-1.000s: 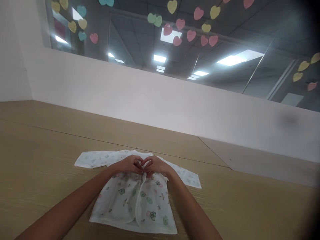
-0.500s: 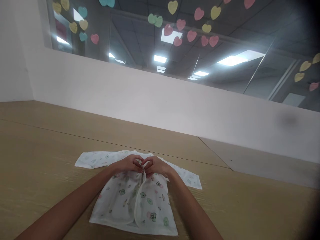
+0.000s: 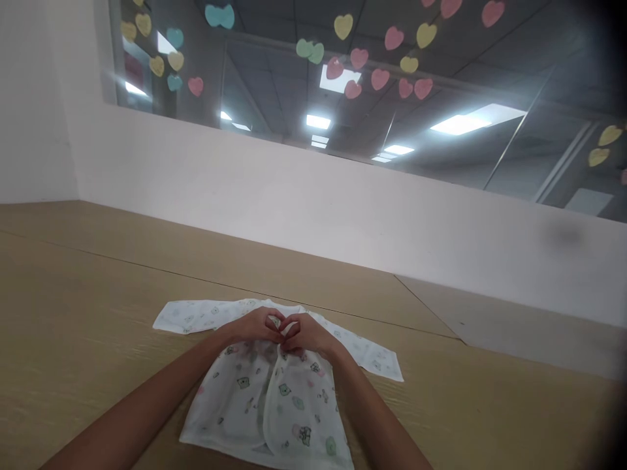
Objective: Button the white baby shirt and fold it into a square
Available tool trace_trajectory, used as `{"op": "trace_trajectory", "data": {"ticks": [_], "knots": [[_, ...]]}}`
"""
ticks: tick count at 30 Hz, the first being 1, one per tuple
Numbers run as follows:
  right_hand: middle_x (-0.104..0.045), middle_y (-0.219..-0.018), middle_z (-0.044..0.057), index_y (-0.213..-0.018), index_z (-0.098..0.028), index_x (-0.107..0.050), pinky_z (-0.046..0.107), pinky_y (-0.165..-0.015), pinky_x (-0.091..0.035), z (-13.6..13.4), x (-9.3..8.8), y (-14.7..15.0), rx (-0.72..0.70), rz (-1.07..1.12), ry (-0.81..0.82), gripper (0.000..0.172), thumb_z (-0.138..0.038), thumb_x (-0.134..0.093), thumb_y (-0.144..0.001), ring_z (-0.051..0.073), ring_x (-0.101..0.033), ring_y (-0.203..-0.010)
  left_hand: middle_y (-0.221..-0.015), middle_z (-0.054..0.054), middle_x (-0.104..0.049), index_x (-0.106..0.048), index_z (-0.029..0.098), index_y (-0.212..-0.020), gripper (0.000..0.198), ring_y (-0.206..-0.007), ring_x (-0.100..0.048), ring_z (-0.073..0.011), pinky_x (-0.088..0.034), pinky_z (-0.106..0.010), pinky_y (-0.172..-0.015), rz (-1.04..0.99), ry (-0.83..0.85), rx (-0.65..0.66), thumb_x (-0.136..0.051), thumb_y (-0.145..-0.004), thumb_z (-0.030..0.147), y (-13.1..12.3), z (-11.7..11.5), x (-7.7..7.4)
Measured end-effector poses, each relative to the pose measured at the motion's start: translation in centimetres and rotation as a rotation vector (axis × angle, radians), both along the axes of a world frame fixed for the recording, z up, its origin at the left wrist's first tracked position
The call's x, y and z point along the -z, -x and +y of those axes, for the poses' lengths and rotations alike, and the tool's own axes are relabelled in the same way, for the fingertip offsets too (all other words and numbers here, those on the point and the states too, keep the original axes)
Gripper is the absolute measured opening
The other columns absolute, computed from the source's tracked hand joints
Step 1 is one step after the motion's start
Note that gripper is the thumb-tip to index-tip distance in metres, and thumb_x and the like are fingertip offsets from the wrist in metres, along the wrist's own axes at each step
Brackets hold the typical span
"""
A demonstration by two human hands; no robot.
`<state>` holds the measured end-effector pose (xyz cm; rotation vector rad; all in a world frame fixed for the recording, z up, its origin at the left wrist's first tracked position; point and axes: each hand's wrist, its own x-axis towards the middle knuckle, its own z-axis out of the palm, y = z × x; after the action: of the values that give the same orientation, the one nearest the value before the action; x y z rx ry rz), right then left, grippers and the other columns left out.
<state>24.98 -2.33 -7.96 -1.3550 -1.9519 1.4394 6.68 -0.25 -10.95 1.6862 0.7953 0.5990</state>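
Fingers point(image 3: 268, 321) of the left hand point(image 3: 255, 326) and of the right hand point(image 3: 307, 334) were bent inward, and their tips met in a pinch on the front opening of one baby shirt point(image 3: 274, 398), just below its collar. Whether a snap or only cloth lay between the tips was too small to tell. Both hands rested on the garment, knuckles up, touching each other at the fingertips.

From the fingers the shirt's body ran back toward the person, so its long axis lay near to far: collar at the fingers and pointing away, hem at the end closest to the person. It lay flat, front side up, the two front panels overlapping along a seam that started under the fingers. It was white with small printed animals in green, pink and grey. Its two sleeves spread sideways from the fingers, one sleeve point(image 3: 191, 316) out to the left, the other sleeve point(image 3: 375, 358) out to the right and slightly nearer.

Under it all was one wooden table point(image 3: 98, 294). Beyond the fingers, at the table's far edge, rose a white wall point(image 3: 294, 196), and above that a glass pane point(image 3: 274, 91) carried paper hearts point(image 3: 343, 26) in pink, yellow, teal and green, more than twenty.
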Motion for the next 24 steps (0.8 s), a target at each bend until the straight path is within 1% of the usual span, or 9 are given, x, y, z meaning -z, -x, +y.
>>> {"op": "trace_trajectory", "data": {"ticks": [6,9,13,16,18,19,20,21,24], "knots": [[-0.061,-0.061,0.000,-0.084,-0.013,-0.057,0.019,-0.041,-0.040,0.0,0.1,0.2,0.020,-0.020,0.024,0.034,-0.009,-0.065,-0.051,0.010,-0.052,-0.046,-0.075,-0.004,-0.069,-0.056,0.015,-0.106,0.052,-0.071,-0.062,-0.0179,-0.043,-0.025,-0.063,-0.006,-0.001,0.010,-0.075,-0.059,0.029,0.2,0.3,0.4],[-0.060,-0.059,-0.001,-0.081,-0.013,-0.056,0.018,-0.041,-0.040,-0.1,-0.3,0.1,0.033,0.004,0.050,0.031,-0.007,-0.062,-0.052,0.009,-0.050,-0.046,-0.075,-0.004,-0.069,-0.056,0.015,-0.105,0.051,-0.072,-0.062,-0.0177,-0.044,-0.025,-0.064,-0.026,0.017,0.030,-0.074,-0.060,0.028,0.3,0.3,0.4],[-0.061,-0.061,0.000,-0.080,-0.014,-0.055,0.019,-0.043,-0.042,-0.4,-0.9,0.1,0.103,-0.002,0.080,0.029,-0.008,-0.061,-0.053,0.011,-0.053,-0.051,-0.072,-0.002,-0.068,-0.055,0.016,-0.106,0.050,-0.069,-0.062,-0.0166,-0.043,-0.024,-0.062,0.012,0.013,0.033,-0.072,-0.061,0.028,0.3,0.2,0.2],[-0.057,-0.055,-0.002,-0.077,-0.015,-0.054,0.020,-0.041,-0.042,-0.7,-1.2,0.3,0.116,-0.102,0.063,0.024,-0.009,-0.060,-0.055,0.011,-0.052,-0.048,-0.072,-0.001,-0.066,-0.054,0.016,-0.107,0.052,-0.068,-0.061,-0.0162,-0.044,-0.024,-0.060,0.102,-0.046,0.025,-0.071,-0.058,0.026,0.3,0.1,-0.1],[-0.053,-0.048,-0.002,-0.068,-0.015,-0.052,0.020,-0.040,-0.042,-1.0,-1.7,0.6,0.131,-0.251,-0.006,0.013,-0.011,-0.059,-0.058,0.011,-0.050,-0.042,-0.074,-0.001,-0.067,-0.054,0.017,-0.106,0.055,-0.069,-0.061,-0.0172,-0.044,-0.024,-0.059,0.192,-0.091,0.009,-0.072,-0.055,0.025,0.4,-0.1,-0.6],[-0.052,-0.046,-0.001,-0.062,-0.015,-0.052,0.021,-0.040,-0.042,-1.3,-2.0,0.7,0.125,-0.326,-0.044,0.008,-0.013,-0.059,-0.060,0.011,-0.050,-0.041,-0.075,-0.002,-0.067,-0.055,0.017,-0.104,0.055,-0.070,-0.061,-0.0179,-0.044,-0.024,-0.057,0.238,-0.111,0.000,-0.072,-0.053,0.025,0.5,-0.2,-1.0],[-0.052,-0.045,0.000,-0.056,-0.015,-0.051,0.021,-0.040,-0.042,-1.6,-2.4,0.9,0.099,-0.388,-0.064,0.010,-0.016,-0.058,-0.062,0.011,-0.050,-0.040,-0.075,-0.002,-0.067,-0.057,0.017,-0.099,0.050,-0.069,-0.061,-0.0184,-0.044,-0.024,-0.056,0.288,-0.124,0.003,-0.073,-0.052,0.027,0.6,-0.3,-1.4],[-0.053,-0.046,0.001,-0.052,-0.015,-0.050,0.022,-0.041,-0.043,-2.0,-2.8,1.1,0.052,-0.432,-0.063,0.015,-0.020,-0.059,-0.063,0.011,-0.050,-0.040,-0.074,-0.003,-0.067,-0.060,0.017,-0.092,0.043,-0.067,-0.061,-0.0185,-0.044,-0.023,-0.053,0.340,-0.130,0.030,-0.072,-0.052,0.029,0.6,-0.5,-1.9],[-0.057,-0.051,0.003,-0.048,-0.015,-0.052,0.023,-0.043,-0.045,-3.2,-3.7,2.0,-0.123,-0.506,0.003,0.026,-0.031,-0.063,-0.064,0.012,-0.052,-0.041,-0.062,-0.001,-0.065,-0.066,0.018,-0.070,0.018,-0.058,-0.060,-0.0165,-0.041,-0.023,-0.047,0.474,-0.095,0.203,-0.068,-0.057,0.031,0.5,-1.0,-3.0]]}}
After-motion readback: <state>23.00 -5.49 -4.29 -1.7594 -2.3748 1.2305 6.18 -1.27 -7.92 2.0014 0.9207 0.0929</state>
